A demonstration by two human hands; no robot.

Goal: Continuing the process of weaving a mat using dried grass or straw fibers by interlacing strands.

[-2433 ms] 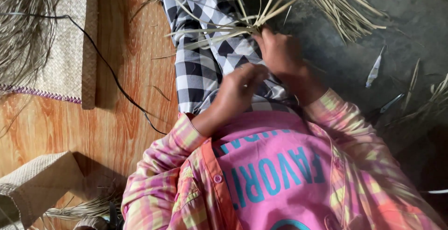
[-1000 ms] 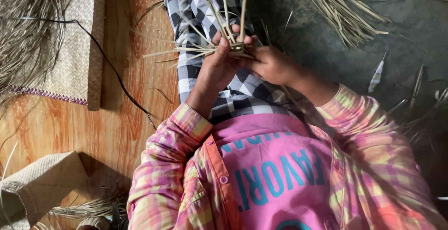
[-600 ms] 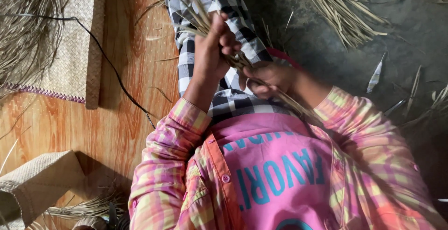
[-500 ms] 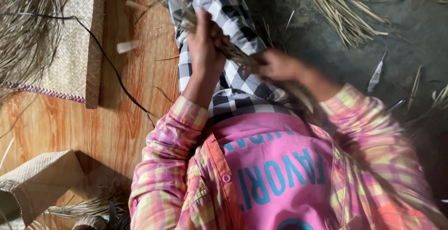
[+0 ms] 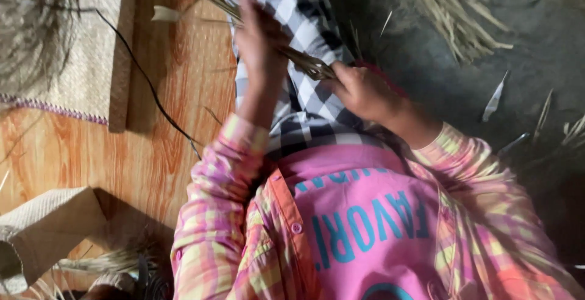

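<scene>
left hand (image 5: 259, 44) clenched, right hand (image 5: 359, 90) clenched

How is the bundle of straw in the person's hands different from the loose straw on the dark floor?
The held bundle of straw is gathered tight between the left hand and right hand, over the checked cloth. The loose straw lies fanned out on the dark floor, untouched. Both are pale, thin, dry strips.

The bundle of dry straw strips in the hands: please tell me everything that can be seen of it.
The bundle of dry straw strips is pale tan, made of many thin, flat, stiff strands that look like dried leaf or reed. It lies slanted over the black-and-white checked cloth on the lap. The left hand grips its middle; the right hand pinches the gathered lower end. The upper ends fan out loosely toward the wooden floor. Motion blur hides finer detail.
</scene>
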